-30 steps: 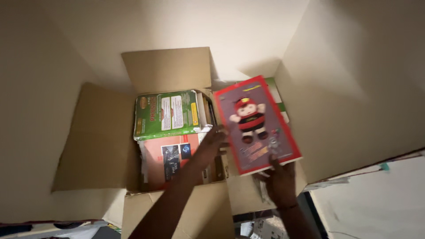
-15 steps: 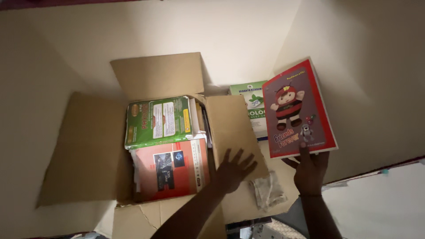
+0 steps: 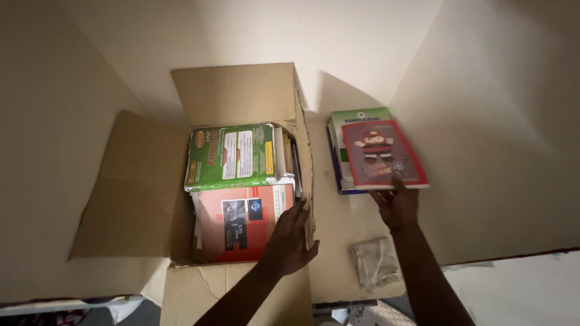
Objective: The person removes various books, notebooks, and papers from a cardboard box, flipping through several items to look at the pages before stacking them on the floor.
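Note:
My right hand grips the near edge of a red-bordered book with a cartoon doll on its cover, which lies on a small stack topped by a green and white book on the shelf floor. My left hand rests on the right wall of an open cardboard box, thumb outside and fingers inside beside an orange-red book. A green book lies behind the orange-red one in the box.
The box flaps spread left, back and front. A crumpled grey cloth lies on the shelf floor near my right forearm. Cream walls enclose the space at left, back and right.
My right hand has lowered the red-bordered book flat onto the stack beside the box. My left hand has moved from the right flap to the box's right wall, and that flap now stands upright.

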